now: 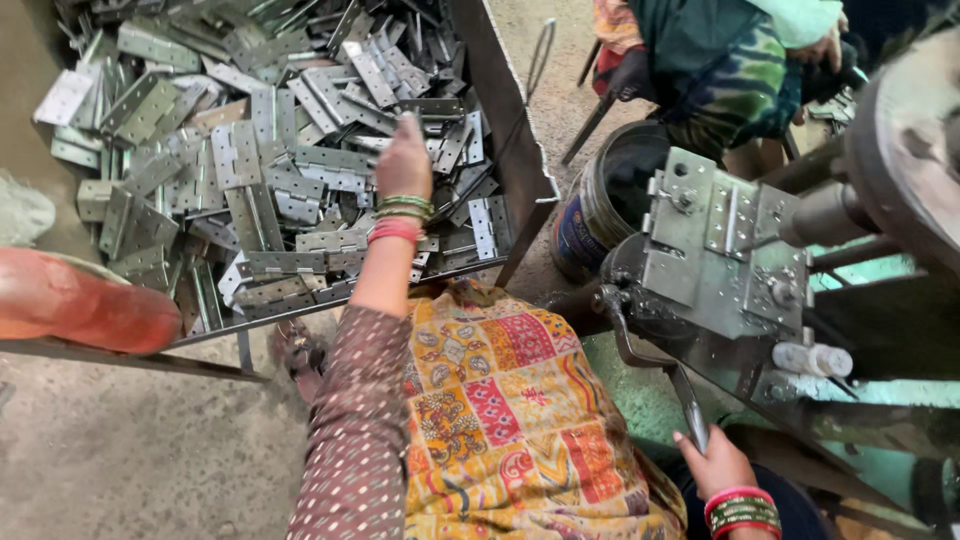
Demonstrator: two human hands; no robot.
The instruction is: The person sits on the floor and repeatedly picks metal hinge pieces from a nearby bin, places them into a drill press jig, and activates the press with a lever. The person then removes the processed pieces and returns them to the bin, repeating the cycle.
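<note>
A wide, shallow metal bin (520, 150) on a stand fills the upper left, heaped with flat grey steel hinges (250, 170). To the right stands a dark press machine with a pale steel fixture plate (715, 240), and between bin and machine sits a round blue-and-yellow bucket (600, 215). Another person in a green patterned garment (725, 65) sits beyond it. The left hand (404, 160) reaches into the hinge heap, fingers curled down among the pieces; whether they grip one I cannot tell. The right hand (715, 462) is closed around the machine's thin metal lever (688, 400).
</note>
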